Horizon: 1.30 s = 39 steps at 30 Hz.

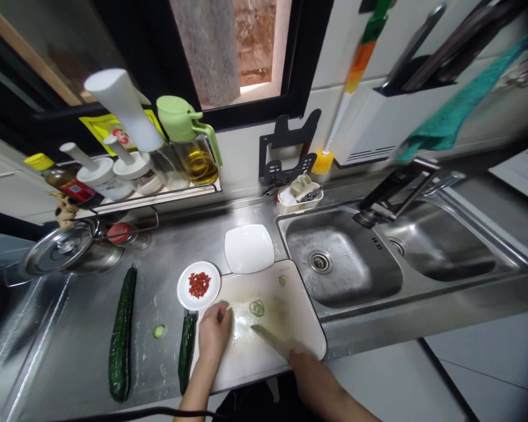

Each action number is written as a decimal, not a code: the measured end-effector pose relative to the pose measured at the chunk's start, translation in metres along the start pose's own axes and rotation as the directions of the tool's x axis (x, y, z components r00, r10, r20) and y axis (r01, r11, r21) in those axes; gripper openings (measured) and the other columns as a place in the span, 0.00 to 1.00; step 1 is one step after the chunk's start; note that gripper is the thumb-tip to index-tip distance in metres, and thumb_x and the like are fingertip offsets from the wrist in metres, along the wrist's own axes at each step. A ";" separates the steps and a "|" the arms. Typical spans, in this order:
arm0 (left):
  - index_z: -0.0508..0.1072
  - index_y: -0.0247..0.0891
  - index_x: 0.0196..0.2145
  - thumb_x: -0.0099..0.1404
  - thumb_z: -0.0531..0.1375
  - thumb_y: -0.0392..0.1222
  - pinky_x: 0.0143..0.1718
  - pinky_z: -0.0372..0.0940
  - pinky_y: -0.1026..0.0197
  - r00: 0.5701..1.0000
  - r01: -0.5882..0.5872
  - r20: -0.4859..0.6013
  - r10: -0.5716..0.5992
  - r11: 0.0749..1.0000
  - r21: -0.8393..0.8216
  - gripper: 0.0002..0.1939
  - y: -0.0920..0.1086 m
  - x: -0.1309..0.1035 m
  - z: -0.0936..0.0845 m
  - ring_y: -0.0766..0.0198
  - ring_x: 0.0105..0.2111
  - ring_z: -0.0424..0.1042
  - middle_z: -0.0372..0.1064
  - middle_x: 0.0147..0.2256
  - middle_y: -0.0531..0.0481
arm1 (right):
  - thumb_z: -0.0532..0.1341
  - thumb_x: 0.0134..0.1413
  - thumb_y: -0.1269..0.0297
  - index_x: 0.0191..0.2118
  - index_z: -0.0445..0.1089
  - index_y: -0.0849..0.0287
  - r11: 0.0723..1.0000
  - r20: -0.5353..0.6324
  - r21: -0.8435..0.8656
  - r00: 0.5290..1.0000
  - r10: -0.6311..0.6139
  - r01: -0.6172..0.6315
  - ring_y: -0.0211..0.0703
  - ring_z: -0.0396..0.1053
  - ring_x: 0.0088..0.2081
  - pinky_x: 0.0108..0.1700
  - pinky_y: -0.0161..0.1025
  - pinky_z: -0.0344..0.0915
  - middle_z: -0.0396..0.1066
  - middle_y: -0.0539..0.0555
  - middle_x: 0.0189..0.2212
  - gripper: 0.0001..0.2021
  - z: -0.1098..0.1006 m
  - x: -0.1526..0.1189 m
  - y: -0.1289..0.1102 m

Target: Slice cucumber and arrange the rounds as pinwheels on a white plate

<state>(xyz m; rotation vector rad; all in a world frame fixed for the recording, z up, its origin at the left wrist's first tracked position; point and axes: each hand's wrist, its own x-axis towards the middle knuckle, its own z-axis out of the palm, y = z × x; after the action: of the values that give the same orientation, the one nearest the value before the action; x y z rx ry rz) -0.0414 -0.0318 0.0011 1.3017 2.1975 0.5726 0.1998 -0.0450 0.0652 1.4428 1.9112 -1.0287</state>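
My right hand [310, 375] grips a kitchen knife [270, 340], its blade lying low over the white cutting board [255, 372] and pointing left. My left hand [215, 331] is over the board's left side with fingers curled together; a pale edge shows at the fingertips, too small to name. Several thin cucumber slices [257, 308] overlap in the middle of the board, and a small green scrap [282, 281] lies near its top right. Beside the board's left edge is a cut piece of cucumber [186, 354]. A whole cucumber [123, 337] lies farther left.
Behind the board are a round plate [182, 285] of chopped red bits and a white square dish [249, 249]. A cucumber end [159, 331] lies on the steel counter. The double sink [343, 258] is right; a lidded pot [77, 246] and an oil jug [193, 146] are left.
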 end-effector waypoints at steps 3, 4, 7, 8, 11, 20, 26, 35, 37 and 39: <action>0.71 0.38 0.29 0.57 0.56 0.39 0.33 0.58 0.65 0.981 -0.119 0.147 0.128 0.990 -0.069 0.05 0.022 0.001 0.015 0.66 0.28 0.65 0.68 0.27 0.52 | 0.46 0.52 0.82 0.48 0.68 0.63 1.000 -0.009 -0.010 1.000 -0.001 0.001 0.48 0.70 0.45 0.43 0.38 0.63 0.72 0.62 0.43 0.22 0.000 0.000 0.000; 0.70 0.38 0.28 0.56 0.56 0.37 0.32 0.57 0.66 0.969 -0.144 0.193 0.153 0.988 -0.064 0.03 0.029 0.002 0.021 0.66 0.28 0.64 0.67 0.27 0.52 | 0.46 0.52 0.82 0.48 0.68 0.63 1.000 -0.009 -0.003 1.000 0.001 -0.001 0.48 0.70 0.45 0.42 0.38 0.63 0.72 0.62 0.43 0.22 0.000 0.000 0.000; 0.70 0.37 0.26 0.54 0.58 0.33 0.32 0.55 0.66 0.949 -0.148 0.278 0.149 0.989 -0.026 0.02 0.042 0.005 0.035 0.67 0.29 0.65 0.66 0.27 0.53 | 0.46 0.52 0.82 0.50 0.67 0.63 1.000 -0.017 0.010 1.000 0.004 -0.004 0.48 0.70 0.45 0.42 0.38 0.63 0.72 0.63 0.43 0.22 0.001 0.000 0.001; 0.70 0.37 0.26 0.53 0.58 0.32 0.33 0.55 0.66 0.948 -0.132 0.292 0.129 0.991 -0.010 0.02 0.044 0.005 0.038 0.67 0.29 0.65 0.66 0.27 0.52 | 0.47 0.51 0.82 0.50 0.67 0.64 1.000 -0.020 0.006 1.000 0.008 -0.008 0.49 0.69 0.45 0.43 0.38 0.63 0.71 0.63 0.44 0.22 0.001 0.001 0.001; 0.70 0.37 0.28 0.53 0.58 0.31 0.33 0.54 0.66 0.948 -0.096 0.308 0.084 0.995 0.025 0.04 0.047 0.006 0.043 0.66 0.30 0.65 0.66 0.28 0.52 | 0.47 0.50 0.82 0.50 0.67 0.64 1.000 -0.013 -0.002 1.000 0.020 -0.020 0.49 0.69 0.46 0.43 0.37 0.63 0.71 0.63 0.45 0.23 0.001 0.001 0.000; 0.70 0.38 0.30 0.52 0.58 0.29 0.34 0.55 0.66 0.953 -0.066 0.297 0.055 0.998 0.025 0.08 0.049 0.007 0.046 0.66 0.31 0.66 0.66 0.30 0.52 | 0.46 0.51 0.82 0.52 0.65 0.65 1.000 0.010 -0.026 1.000 -0.009 0.009 0.50 0.68 0.48 0.46 0.40 0.63 0.70 0.63 0.46 0.24 0.002 0.002 0.003; 0.69 0.38 0.27 0.50 0.58 0.27 0.34 0.55 0.67 0.949 -0.068 0.311 0.058 0.997 0.022 0.08 0.053 0.010 0.045 0.67 0.31 0.65 0.65 0.28 0.52 | 0.47 0.50 0.82 0.51 0.67 0.65 1.000 0.001 -0.010 1.000 -0.009 0.009 0.50 0.69 0.46 0.45 0.40 0.63 0.71 0.64 0.45 0.23 0.003 0.003 0.003; 0.68 0.39 0.24 0.53 0.55 0.29 0.28 0.54 0.69 0.944 -0.020 0.327 0.041 0.998 -0.065 0.06 0.051 0.007 0.040 0.70 0.24 0.64 0.66 0.22 0.57 | 0.46 0.50 0.83 0.51 0.66 0.67 1.000 0.008 0.017 1.000 0.002 -0.002 0.52 0.69 0.47 0.45 0.42 0.63 0.70 0.65 0.45 0.24 -0.001 0.002 0.002; 0.68 0.38 0.24 0.53 0.55 0.30 0.28 0.55 0.69 0.952 -0.002 0.305 0.029 0.996 -0.090 0.06 0.045 0.005 0.035 0.70 0.24 0.65 0.66 0.21 0.57 | 0.46 0.50 0.83 0.51 0.66 0.67 1.000 0.010 0.012 1.000 -0.002 0.002 0.52 0.68 0.47 0.45 0.41 0.63 0.70 0.65 0.46 0.24 -0.002 0.002 0.002; 0.68 0.38 0.23 0.54 0.55 0.32 0.28 0.55 0.69 0.959 0.018 0.283 0.009 0.996 -0.093 0.06 0.038 0.003 0.030 0.69 0.24 0.66 0.67 0.21 0.57 | 0.45 0.51 0.82 0.52 0.66 0.66 1.000 0.010 -0.003 1.000 -0.014 0.014 0.51 0.68 0.48 0.46 0.41 0.63 0.70 0.65 0.47 0.24 -0.003 0.001 0.004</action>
<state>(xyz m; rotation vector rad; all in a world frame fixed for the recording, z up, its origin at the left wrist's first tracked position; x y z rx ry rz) 0.0020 -0.0095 -0.0005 1.2450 1.9158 0.4516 0.2031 -0.0419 0.0654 1.4220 1.9182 -1.0367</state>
